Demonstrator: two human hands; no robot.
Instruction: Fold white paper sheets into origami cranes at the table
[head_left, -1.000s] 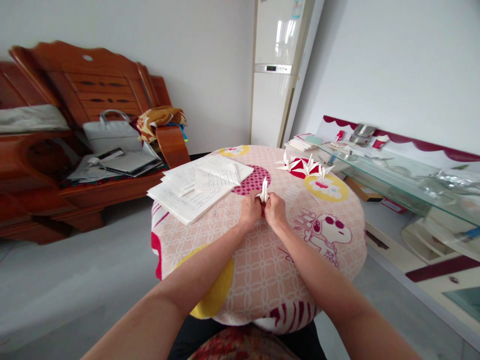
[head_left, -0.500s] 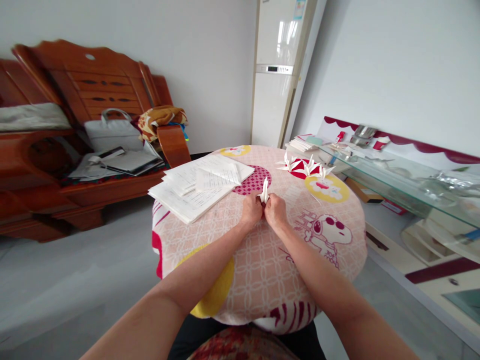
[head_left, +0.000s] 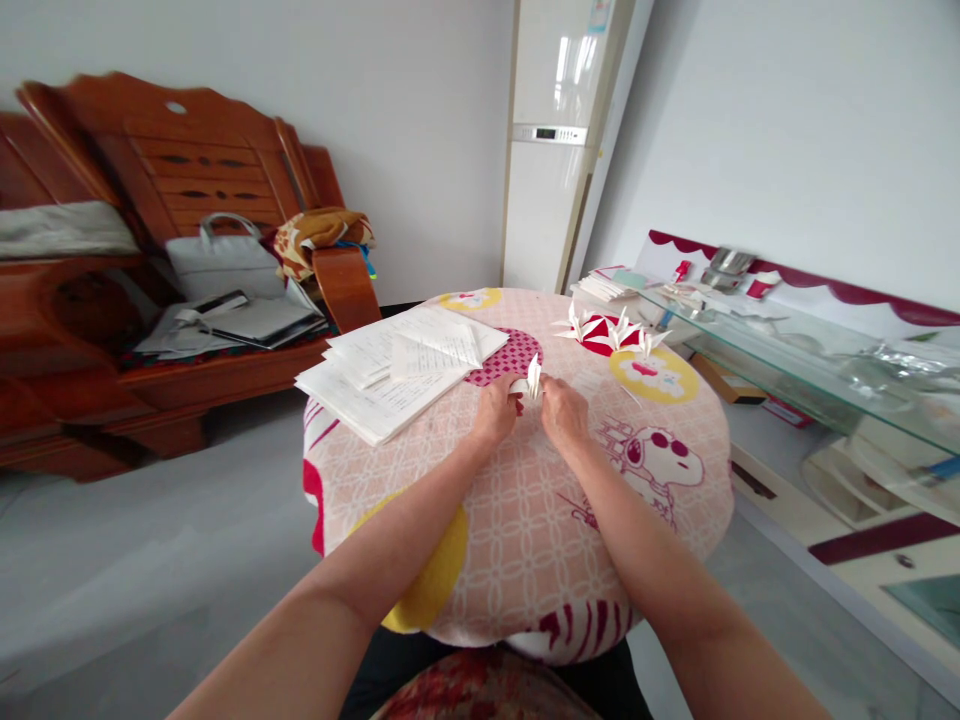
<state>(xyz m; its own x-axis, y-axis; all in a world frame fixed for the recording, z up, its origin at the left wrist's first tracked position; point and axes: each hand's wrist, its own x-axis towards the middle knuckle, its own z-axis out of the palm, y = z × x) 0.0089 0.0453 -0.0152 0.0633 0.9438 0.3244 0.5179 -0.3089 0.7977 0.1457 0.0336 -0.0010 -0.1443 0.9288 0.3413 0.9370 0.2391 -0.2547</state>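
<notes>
Over the middle of a round table covered with a pink cartoon-print cloth (head_left: pixel 525 540), both my hands pinch a small folded white paper piece (head_left: pixel 529 380). My left hand (head_left: pixel 496 412) grips its left side with closed fingers. My right hand (head_left: pixel 564 412) holds the right side, thumb and fingertips pressed on the paper. The paper's pointed tips stand upright between the hands. Several finished white paper cranes (head_left: pixel 609 330) sit on the cloth at the far right. A stack of printed white sheets (head_left: pixel 397 370) lies to the left of my hands.
A carved wooden bench (head_left: pixel 150 260) with a grey bag (head_left: pixel 223 264), papers and a folded blanket stands at the left. A tall white air conditioner (head_left: pixel 555 150) fills the corner. A glass-topped shelf (head_left: pixel 787 350) with cups and papers runs along the right wall.
My hands have drawn slightly apart and the paper piece has spread a little wider between them. The view has shifted slightly.
</notes>
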